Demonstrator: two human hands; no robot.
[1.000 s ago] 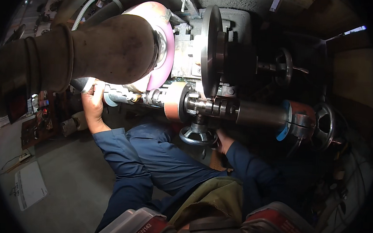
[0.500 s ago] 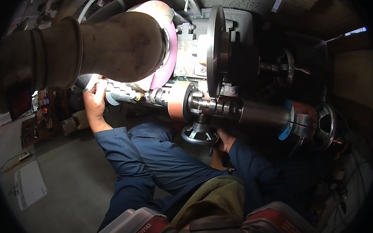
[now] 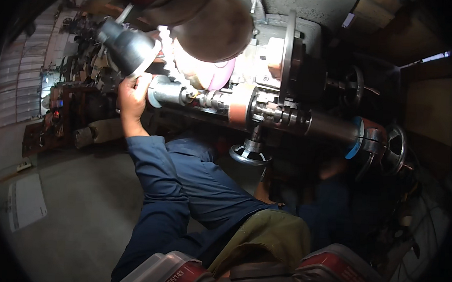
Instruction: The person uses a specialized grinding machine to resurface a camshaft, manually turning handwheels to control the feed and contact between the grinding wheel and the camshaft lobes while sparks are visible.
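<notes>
My left hand (image 3: 134,99) is raised at the left end of the machine, its fingers closed on the rim of a dark work lamp (image 3: 131,49). The lamp throws bright light on a shaft with several journals (image 3: 215,100), held level in the machine. Behind the shaft shows part of a pink grinding wheel (image 3: 221,75), washed out by glare. My right hand (image 3: 335,167) is in shadow below the grey cylindrical sleeve (image 3: 334,129), smeared by motion, its fingers unreadable. It is apart from the small chrome handwheel (image 3: 251,155) under the shaft.
A large rounded housing (image 3: 214,28) hangs over the wheel. Upright behind the shaft stands a big metal disc (image 3: 287,57). Another handwheel (image 3: 395,146) is at the right end. A white board (image 3: 27,202) lies on the floor at left; cables run at lower right.
My right hand has left the small handwheel and moved right into shadow. My left hand keeps hold of the lamp, now higher and more fully in view. The whole view has shifted.
</notes>
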